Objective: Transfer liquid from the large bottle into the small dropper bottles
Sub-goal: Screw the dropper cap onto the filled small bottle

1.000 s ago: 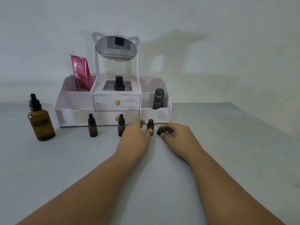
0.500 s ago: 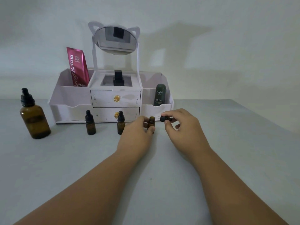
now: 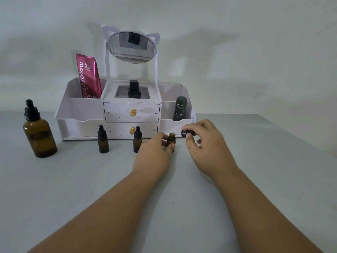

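Note:
A large amber bottle (image 3: 39, 136) with a black dropper cap stands at the far left of the grey table. Two small capped amber dropper bottles (image 3: 103, 140) (image 3: 137, 140) stand in front of the organizer. A third small bottle (image 3: 171, 139) stands uncapped, its mouth showing. My left hand (image 3: 155, 152) pinches this bottle between thumb and fingers. My right hand (image 3: 204, 143) holds its black dropper cap (image 3: 186, 132) in the fingertips, just right of and level with the bottle's mouth.
A white cosmetic organizer (image 3: 82, 110) with two drawers and a cat-ear mirror (image 3: 132, 46) stands against the wall. It holds a pink sachet (image 3: 88, 75), a black item (image 3: 134, 89) and a dark green bottle (image 3: 180, 108).
My right hand has lifted the black cap from the table up to the level of the open bottle's mouth. My left hand has kept its grip on the small bottle.

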